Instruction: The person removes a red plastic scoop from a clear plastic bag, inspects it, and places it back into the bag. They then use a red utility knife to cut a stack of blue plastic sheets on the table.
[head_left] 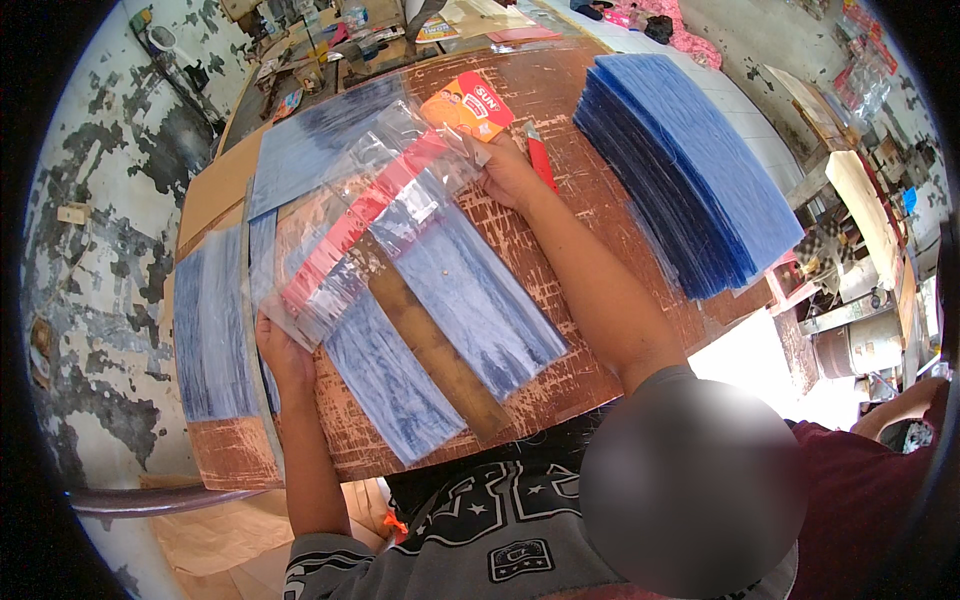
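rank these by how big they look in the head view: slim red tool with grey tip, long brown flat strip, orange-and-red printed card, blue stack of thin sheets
1. Blue stack
2. Brown strip
3. Orange-and-red card
4. Red tool

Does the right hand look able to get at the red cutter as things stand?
Probably yes: the red cutter lies close beside the right hand, mostly uncovered. That hand seems to be holding the clear plastic, though, so it would likely need to let go first.
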